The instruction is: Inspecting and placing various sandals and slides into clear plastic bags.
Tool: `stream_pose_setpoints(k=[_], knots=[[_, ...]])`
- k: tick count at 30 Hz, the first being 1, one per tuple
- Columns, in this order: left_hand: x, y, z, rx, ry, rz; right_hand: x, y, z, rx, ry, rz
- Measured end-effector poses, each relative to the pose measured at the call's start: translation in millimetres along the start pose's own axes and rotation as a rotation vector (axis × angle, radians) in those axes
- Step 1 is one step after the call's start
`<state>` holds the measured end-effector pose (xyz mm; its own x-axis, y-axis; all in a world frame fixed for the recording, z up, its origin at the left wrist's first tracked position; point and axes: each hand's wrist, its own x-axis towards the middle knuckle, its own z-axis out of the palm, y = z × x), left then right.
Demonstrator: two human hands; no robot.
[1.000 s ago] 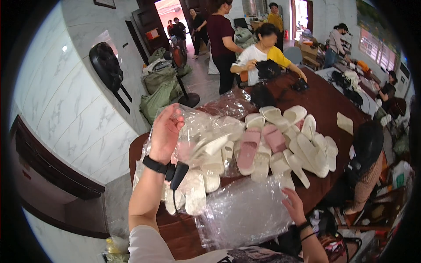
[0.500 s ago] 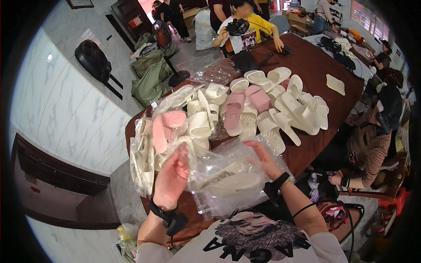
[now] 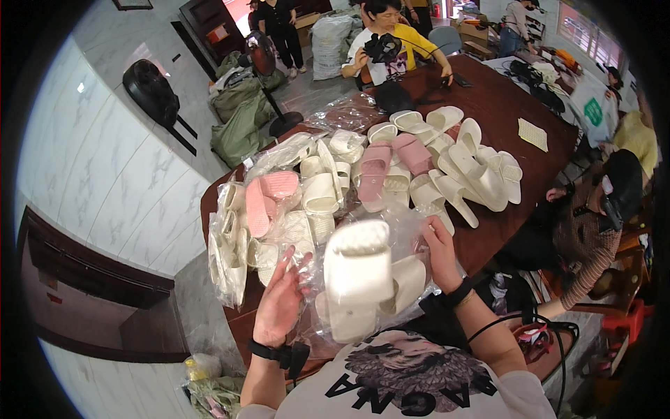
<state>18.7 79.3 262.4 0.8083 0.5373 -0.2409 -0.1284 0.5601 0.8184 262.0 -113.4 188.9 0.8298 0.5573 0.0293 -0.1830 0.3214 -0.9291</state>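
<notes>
A clear plastic bag [image 3: 399, 222] with a pair of off-white slippers [image 3: 359, 279] inside hangs upright close to my chest. My right hand [image 3: 441, 253] has its fingers closed on the bag's upper right edge. My left hand [image 3: 278, 302] is beside the bag's left side, palm turned toward it and fingers apart; whether it touches the film is hard to see. Just beyond lie bagged off-white slippers [image 3: 319, 193] and a bagged pink slipper pair [image 3: 259, 209]. Loose off-white slippers [image 3: 474, 178] and mauve-pink slippers [image 3: 375, 171] are heaped farther right.
The slippers rest on a red-brown table [image 3: 488, 91]. Loose clear film [image 3: 343, 112] and a black cap [image 3: 393, 98] lie toward its far side, near a person in yellow [image 3: 412, 42]. At the right sits another person [image 3: 593, 230]. A fan [image 3: 269, 77] stands beyond the left edge.
The bagged slippers have gone from lying flat to standing upright, soles of the bag's contents lower. My right hand has closed on the bag's edge; my left hand has moved lower.
</notes>
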Motion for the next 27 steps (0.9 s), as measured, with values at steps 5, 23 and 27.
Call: stream_pose_setpoints(k=[5,23,27], knots=[[5,-25,-64,-0.115,-0.023,-0.044,11,11,-16,-0.157,0.057,0.036],[18,-43,-138,0.134,0.613,0.152,5,122,-72,-0.595,0.101,0.185],[12,-102,-168,0.414,0.481,0.020,1,148,-93,-0.722,0.070,0.148]])
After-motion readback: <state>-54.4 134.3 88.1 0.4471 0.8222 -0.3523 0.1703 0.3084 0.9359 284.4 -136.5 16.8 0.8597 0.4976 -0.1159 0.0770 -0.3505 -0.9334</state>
